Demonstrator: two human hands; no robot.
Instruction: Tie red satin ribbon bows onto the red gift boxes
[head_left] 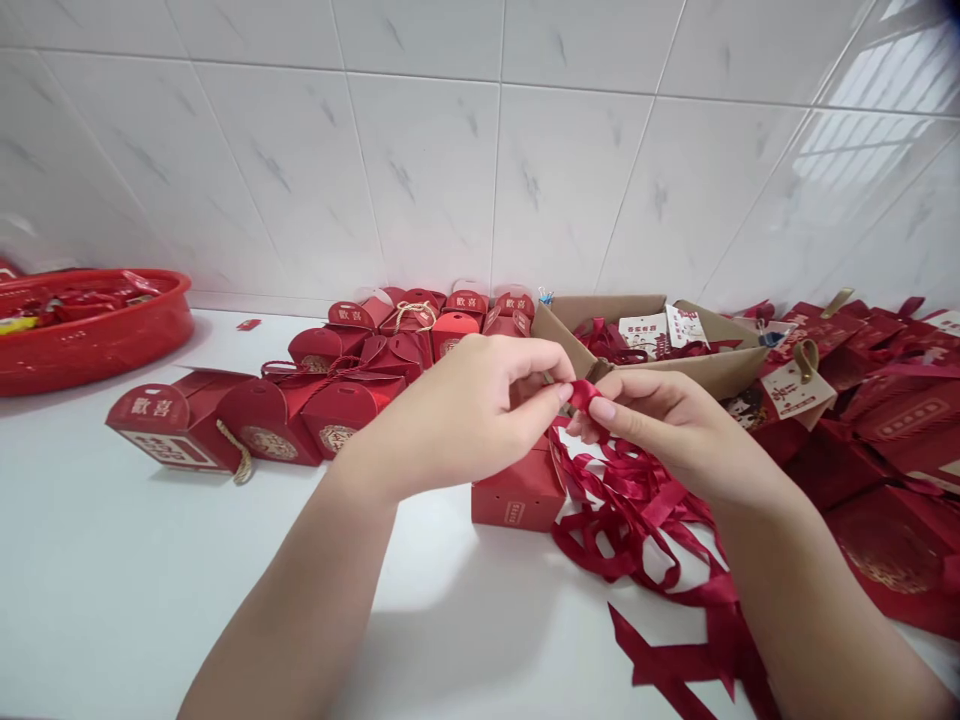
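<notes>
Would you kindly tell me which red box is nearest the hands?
The red box partly hidden by the left hand, beside the tangled ribbons; the other red boxes are clustered farther away.

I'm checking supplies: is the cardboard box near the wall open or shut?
Open: white printed cards and red material show inside the uncovered cardboard box.

The Chinese characters 歡喜 stand in pale print on the rounded flap of the near left gift box [184,415]. The same pair reads on three gift boxes farther back: the left one [350,316], the middle one [471,302] and the right one [517,304]. Red characters on the white tag [643,336] at the far right are too small to read, as is the pale stamp [515,513] on the red box [491,503] in the middle.
</notes>
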